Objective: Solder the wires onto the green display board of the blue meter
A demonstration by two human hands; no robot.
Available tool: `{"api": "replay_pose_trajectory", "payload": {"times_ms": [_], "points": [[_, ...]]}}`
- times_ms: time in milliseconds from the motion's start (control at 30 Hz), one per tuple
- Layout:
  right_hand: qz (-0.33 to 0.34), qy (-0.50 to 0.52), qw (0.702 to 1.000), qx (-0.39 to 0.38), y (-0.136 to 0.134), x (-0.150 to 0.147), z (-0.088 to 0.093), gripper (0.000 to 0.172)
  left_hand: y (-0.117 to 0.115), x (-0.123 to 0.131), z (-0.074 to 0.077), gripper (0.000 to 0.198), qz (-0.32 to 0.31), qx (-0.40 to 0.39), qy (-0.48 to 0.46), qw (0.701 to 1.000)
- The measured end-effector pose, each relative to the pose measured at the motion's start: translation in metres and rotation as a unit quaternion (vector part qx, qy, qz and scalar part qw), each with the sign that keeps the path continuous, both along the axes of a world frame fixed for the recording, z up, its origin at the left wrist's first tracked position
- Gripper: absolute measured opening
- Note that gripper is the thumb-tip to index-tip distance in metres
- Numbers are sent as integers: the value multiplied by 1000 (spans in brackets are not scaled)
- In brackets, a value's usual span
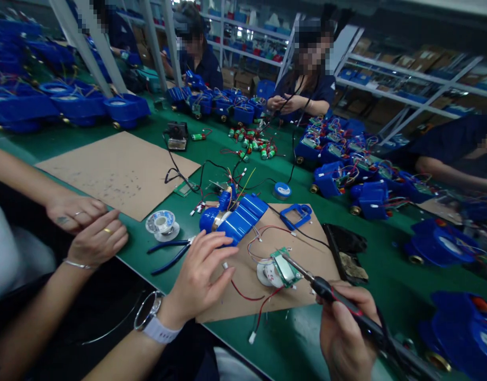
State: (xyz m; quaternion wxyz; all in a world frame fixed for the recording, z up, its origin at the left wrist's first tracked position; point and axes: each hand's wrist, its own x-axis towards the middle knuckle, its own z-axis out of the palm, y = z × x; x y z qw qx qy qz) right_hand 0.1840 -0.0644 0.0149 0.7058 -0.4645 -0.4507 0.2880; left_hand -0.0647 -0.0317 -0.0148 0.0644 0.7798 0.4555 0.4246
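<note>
My right hand point(349, 328) is wrapped round a black soldering iron point(334, 296), whose metal tip reaches a green circuit board point(285, 267). The board rests on a white spool point(266, 273), with thin wires running from it. My left hand point(204, 272), wearing a watch, has its fingers spread apart beside a blue meter housing point(241, 219). Near its thumb and fingers is a small white connector point(225, 265) on a red and black wire; whether they touch it is unclear. Brown cardboard point(243, 304) lies beneath these parts.
Blue-handled pliers point(170, 256) and a solder reel point(163, 225) lie left of the cardboard. A blue frame point(295, 216) and a round tin point(282, 190) sit behind. Another person's hands point(88, 227) rest at the left. Blue housings point(370, 198) crowd the right side.
</note>
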Motion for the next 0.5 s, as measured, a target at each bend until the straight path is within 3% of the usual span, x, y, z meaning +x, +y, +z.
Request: {"api": "replay_pose_trajectory", "payload": {"times_ms": [267, 500], "points": [[52, 106, 989, -92, 14, -5, 4, 22, -5, -3, 11, 24, -5, 40, -42, 998], [61, 123, 985, -106, 20, -18, 17, 31, 1, 0, 24, 24, -30, 88, -52, 994]]}}
